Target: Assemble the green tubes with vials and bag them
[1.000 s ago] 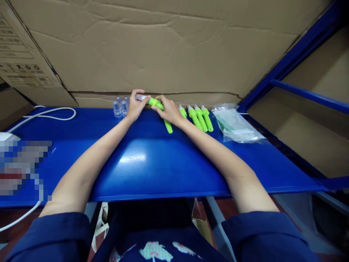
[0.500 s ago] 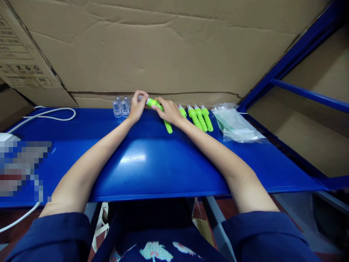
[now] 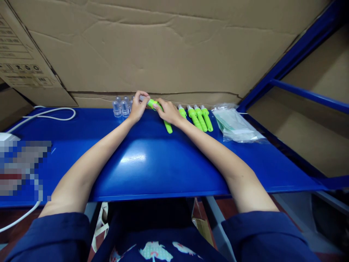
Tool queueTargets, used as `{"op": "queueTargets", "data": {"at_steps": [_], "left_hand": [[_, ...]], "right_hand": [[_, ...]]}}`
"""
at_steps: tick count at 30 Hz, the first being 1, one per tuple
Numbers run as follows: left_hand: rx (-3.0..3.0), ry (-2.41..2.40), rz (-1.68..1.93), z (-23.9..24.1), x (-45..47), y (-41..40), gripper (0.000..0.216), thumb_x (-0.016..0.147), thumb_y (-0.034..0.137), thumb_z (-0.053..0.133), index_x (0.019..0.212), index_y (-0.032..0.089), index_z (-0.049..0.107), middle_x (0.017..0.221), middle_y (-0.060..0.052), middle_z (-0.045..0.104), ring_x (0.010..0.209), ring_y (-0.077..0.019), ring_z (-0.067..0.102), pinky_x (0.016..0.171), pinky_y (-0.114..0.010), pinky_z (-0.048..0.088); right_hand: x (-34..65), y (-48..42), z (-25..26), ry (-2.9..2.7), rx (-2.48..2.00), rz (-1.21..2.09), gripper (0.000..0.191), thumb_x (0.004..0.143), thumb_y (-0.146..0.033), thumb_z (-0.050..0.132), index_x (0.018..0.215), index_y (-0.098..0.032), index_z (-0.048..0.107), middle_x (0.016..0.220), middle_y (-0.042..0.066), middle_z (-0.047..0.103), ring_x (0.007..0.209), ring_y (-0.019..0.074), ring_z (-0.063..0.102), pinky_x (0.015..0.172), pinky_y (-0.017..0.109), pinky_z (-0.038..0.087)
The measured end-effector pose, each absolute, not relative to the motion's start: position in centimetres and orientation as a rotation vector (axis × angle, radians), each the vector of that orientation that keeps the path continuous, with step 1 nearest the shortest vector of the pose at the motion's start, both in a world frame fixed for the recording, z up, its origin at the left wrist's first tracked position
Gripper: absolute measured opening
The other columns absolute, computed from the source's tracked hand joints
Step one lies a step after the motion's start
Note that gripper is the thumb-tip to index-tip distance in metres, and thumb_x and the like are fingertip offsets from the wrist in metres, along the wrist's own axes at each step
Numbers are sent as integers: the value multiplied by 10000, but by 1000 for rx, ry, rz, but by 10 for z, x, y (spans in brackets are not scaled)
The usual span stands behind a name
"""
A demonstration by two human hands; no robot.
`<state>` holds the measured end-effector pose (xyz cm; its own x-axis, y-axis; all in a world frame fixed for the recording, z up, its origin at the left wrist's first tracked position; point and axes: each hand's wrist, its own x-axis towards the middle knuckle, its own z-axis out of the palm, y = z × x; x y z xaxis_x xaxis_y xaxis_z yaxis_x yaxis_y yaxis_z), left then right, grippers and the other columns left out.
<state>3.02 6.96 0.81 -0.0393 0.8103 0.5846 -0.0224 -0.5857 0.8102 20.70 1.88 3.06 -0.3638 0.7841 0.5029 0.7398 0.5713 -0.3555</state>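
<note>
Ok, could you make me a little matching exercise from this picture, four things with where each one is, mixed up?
1. Left hand
2. Plastic packet
3. Right hand
4. Clear caps

A. Around the green part of the held stick
B. Standing clustered near the left hand
C. At that stick's clear end
D. Lying right of the row of green sticks

Pairs: 1-C, 2-D, 3-A, 4-B
</note>
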Motion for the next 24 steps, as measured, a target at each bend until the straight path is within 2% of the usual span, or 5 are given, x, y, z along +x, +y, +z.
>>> {"op": "queueTargets", "data": {"at_steps": [3,5,9,16,24], "left_hand": [[1616,843,1691,9,30,68,421,796,591,801,898,234,603,861,-16,602,784,-162,610,704,-276,537],[1625,830,1666,10,29,66,365,828,531,785,924,231,600,864,-21,620,792,-167,617,708,-279,531],[1615,819,1625,10,29,65,319,858,459,772,978,236,579,881,-25,644,808,-171,632,722,-288,530],[1507,844,1652,3,35,73,531,833,565,802,1158,271,503,954,-31,602,935,-216,667,823,-386,564],[1484,898,1690,5,44,64,691,640,753,831,941,222,508,861,2,576,867,-171,650,806,-320,551]], "right_hand": [[206,20,30,-2115,-1132,212,542,1041,-658,377,1106,-198,657,1002,125,769,958,301,710,844,414,550],[205,19,31,-2079,-1060,409,594,1020,-735,343,980,-213,625,805,72,727,716,227,679,692,346,546],[204,13,34,-1962,-980,871,619,949,-826,395,817,-233,509,572,-31,573,400,99,445,417,235,382],[197,10,39,-1803,-996,1073,513,995,-706,491,795,-234,467,528,-45,567,365,77,416,353,200,335],[196,15,35,-1734,-1040,1030,571,1001,-743,405,747,-234,463,515,-30,549,363,90,429,337,211,336]]}}
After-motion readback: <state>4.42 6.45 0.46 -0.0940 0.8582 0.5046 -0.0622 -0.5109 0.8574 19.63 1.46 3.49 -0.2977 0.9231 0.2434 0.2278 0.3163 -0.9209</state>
